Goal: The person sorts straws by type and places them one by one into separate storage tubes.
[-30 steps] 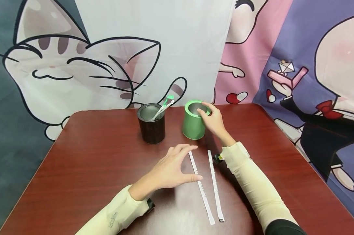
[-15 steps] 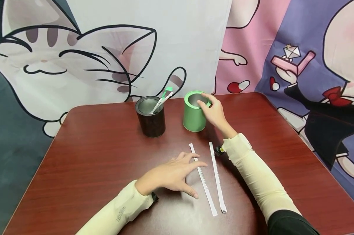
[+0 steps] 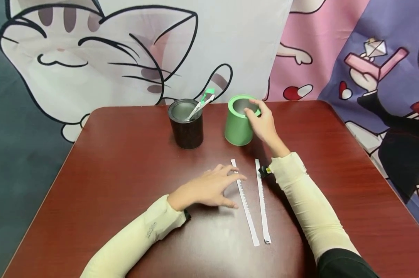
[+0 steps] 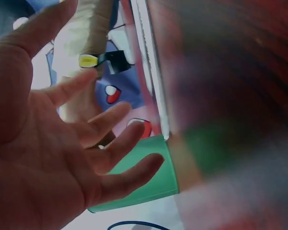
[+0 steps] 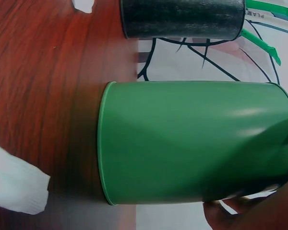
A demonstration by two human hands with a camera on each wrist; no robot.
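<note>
In the head view my right hand [image 3: 265,123] is at the top of a green can [image 3: 238,129], its thumb and fingers gripping the rim. The can stands upright at the table's back. The right wrist view shows the green can [image 5: 192,143] from the side, with fingertips [image 5: 221,213] at its rim end. My left hand [image 3: 209,189] is spread palm down above the table, holding nothing. Its fingers overlap the left one of two long, thin white strips, the left strip [image 3: 247,212] and the right strip [image 3: 263,208]. The left wrist view shows these fingers [image 4: 134,177] apart, the green can [image 4: 144,167] beyond.
A black can [image 3: 187,131] stands left of the green one, with green and white strips [image 3: 202,102] leaning out of it. Both cans are near the back edge of the dark red wooden table [image 3: 126,154]. Behind hangs a cartoon-printed cloth [image 3: 247,38].
My left hand has sunk from a wide thumb-and-finger arch to a flatter, spread pose by the left strip. My right hand stays at the green can; the head view has tilted down.
</note>
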